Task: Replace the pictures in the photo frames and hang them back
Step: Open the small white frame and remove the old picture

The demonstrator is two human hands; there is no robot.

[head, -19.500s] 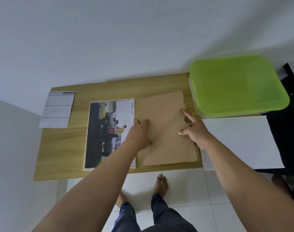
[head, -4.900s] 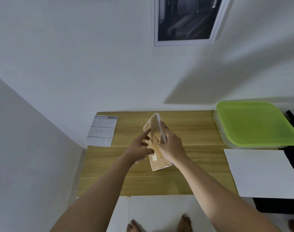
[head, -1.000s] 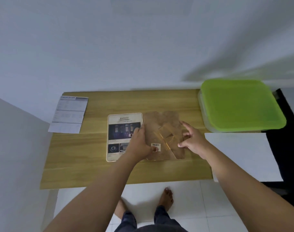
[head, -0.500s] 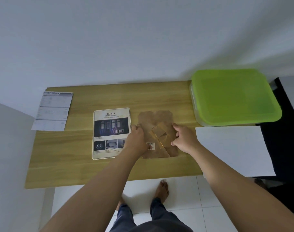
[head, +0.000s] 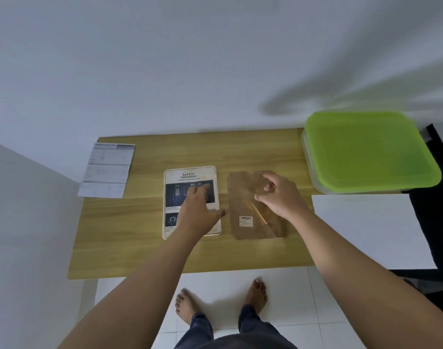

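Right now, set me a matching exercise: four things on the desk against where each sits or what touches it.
Things:
1. safety picture
2. brown backing board
3. green-lidded box
4. specification sheet

Places:
A. far right corner
B. left edge, overhanging
C. under the left hand
D. under the right hand

Pairs: 1-C, 2-D, 3-A, 4-B

picture (head: 190, 190) reads "safety"; sheet (head: 105, 170) seemingly "specification".

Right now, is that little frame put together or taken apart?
Taken apart. The brown backing board lies flat beside the white frame, which lies face up showing the SAFETY picture; they are not joined.
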